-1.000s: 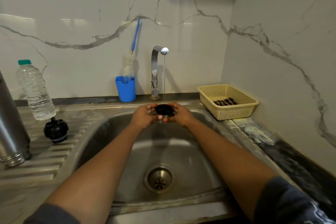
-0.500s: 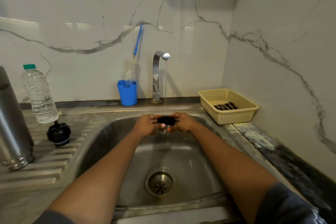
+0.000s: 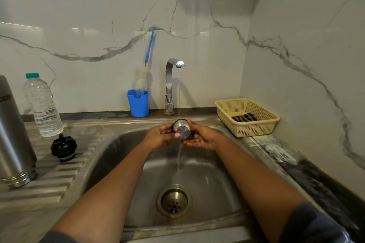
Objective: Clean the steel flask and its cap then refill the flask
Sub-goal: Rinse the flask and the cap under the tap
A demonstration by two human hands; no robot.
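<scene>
Over the steel sink both my hands hold the flask's steel cap under the running tap. The cap lies tipped, its flat steel end facing me and its dark inside turned towards the wall. My left hand grips it from the left with the thumb across the steel end. My right hand cups it from the right and below. Water streams past the cap down to the drain. The tall steel flask stands on the draining board at far left, with its black stopper beside it.
A clear water bottle with a green cap stands behind the stopper. A blue cup holding a bottle brush sits left of the tap. A yellow basket with a striped cloth rests at the right, by the side wall.
The cap has been turned in my hands: its dark open side faced up before, now the flat steel end faces me. The view has tilted slightly.
</scene>
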